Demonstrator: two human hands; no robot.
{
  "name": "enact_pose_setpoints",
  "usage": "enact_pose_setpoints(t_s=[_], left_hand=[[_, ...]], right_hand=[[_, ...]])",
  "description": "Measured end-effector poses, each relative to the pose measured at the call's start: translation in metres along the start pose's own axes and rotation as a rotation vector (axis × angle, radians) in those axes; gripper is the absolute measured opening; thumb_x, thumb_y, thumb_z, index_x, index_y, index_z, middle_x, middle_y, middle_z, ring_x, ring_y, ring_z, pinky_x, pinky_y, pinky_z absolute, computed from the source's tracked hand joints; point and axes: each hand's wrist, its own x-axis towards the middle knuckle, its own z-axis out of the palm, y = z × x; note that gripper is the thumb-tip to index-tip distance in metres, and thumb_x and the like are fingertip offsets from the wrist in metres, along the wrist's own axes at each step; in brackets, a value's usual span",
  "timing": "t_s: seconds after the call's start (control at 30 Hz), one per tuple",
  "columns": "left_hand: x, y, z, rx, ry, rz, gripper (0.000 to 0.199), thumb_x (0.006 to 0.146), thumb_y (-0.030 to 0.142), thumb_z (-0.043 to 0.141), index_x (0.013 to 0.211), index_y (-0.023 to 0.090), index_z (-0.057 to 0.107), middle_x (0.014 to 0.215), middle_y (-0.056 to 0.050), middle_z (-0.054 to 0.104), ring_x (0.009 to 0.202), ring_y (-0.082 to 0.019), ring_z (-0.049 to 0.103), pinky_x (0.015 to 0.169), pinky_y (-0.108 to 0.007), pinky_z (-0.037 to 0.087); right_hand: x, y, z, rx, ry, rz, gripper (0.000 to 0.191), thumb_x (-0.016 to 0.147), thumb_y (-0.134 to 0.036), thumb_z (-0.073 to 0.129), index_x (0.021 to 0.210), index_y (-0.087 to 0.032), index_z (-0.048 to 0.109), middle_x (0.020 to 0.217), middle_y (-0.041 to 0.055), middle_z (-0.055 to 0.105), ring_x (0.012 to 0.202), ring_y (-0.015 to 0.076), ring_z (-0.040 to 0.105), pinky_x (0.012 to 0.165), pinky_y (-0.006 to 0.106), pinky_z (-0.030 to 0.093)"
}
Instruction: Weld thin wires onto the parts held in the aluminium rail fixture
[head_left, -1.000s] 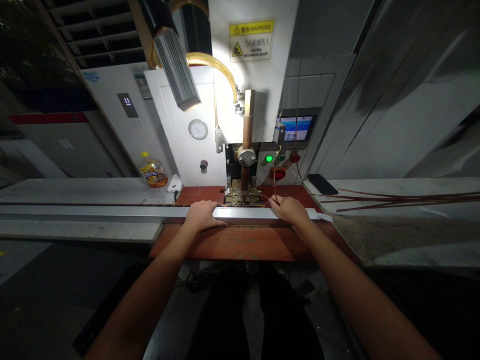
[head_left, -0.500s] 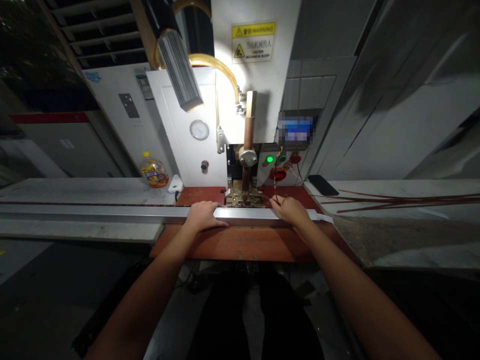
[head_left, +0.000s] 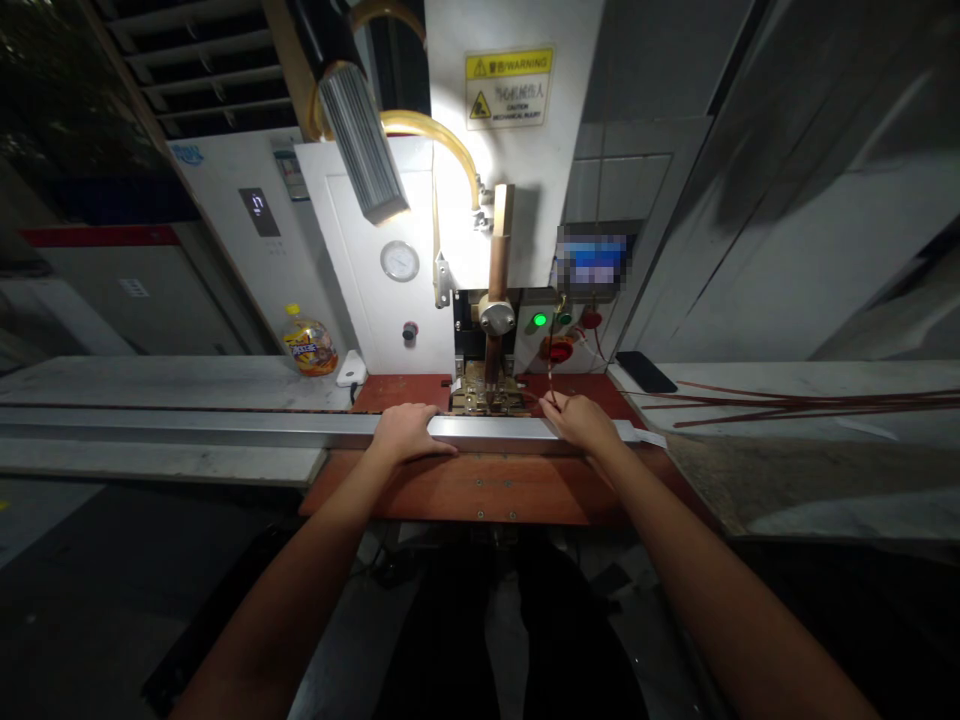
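A long silver metal bar (head_left: 487,428) lies across the reddish-brown worktop (head_left: 420,485), right in front of the machine's copper-coloured electrode (head_left: 492,360). Over the bar lies my left hand (head_left: 405,432), left of the electrode, its fingers on the far side and its thumb stretched along the near side. To the right of the electrode, my right hand (head_left: 583,422) pinches a thin brown strip (head_left: 531,398), which reaches toward the brass fixture (head_left: 480,385) under the tip. The heel of this hand is over the bar. My fingers hide part of the strip.
Several thin brown strips (head_left: 787,403) lie on the right bench beside a black phone (head_left: 645,371). A drink bottle (head_left: 310,342) and a small white device (head_left: 351,369) stand on the left bench (head_left: 150,380). A lamp (head_left: 361,140) hangs above.
Both hands and the bar stay in place. The small display on the cabinet at the left now shows lit digits, where it was dark before. The view has shifted very slightly.
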Motion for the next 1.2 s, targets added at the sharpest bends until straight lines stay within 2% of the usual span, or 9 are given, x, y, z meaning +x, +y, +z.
enact_pose_setpoints(t_s=[0.7, 1.2], left_hand=[[0.0001, -0.0005, -0.0019, -0.014, -0.017, 0.014, 0.085, 0.059, 0.092, 0.055, 0.116, 0.030, 0.068, 0.114, -0.008, 0.073, 0.105, -0.033, 0.066, 0.082, -0.038, 0.048], [0.0077, -0.0047, 0.0000, -0.038, -0.015, 0.061, 0.086, 0.059, 0.091, 0.057, 0.121, 0.032, 0.067, 0.117, -0.007, 0.073, 0.109, -0.034, 0.065, 0.085, -0.038, 0.047]], right_hand=[[0.0021, 0.0002, 0.0006, -0.016, 0.005, 0.024, 0.041, 0.102, -0.048, 0.035, 0.111, -0.025, 0.067, 0.091, 0.0095, 0.076, 0.083, 0.0238, 0.069, 0.066, 0.028, 0.036], [0.0053, -0.0021, -0.0023, 0.002, 0.021, 0.005, 0.039, 0.101, -0.043, 0.036, 0.111, -0.025, 0.069, 0.087, 0.0077, 0.075, 0.082, 0.0225, 0.067, 0.064, 0.028, 0.032]])
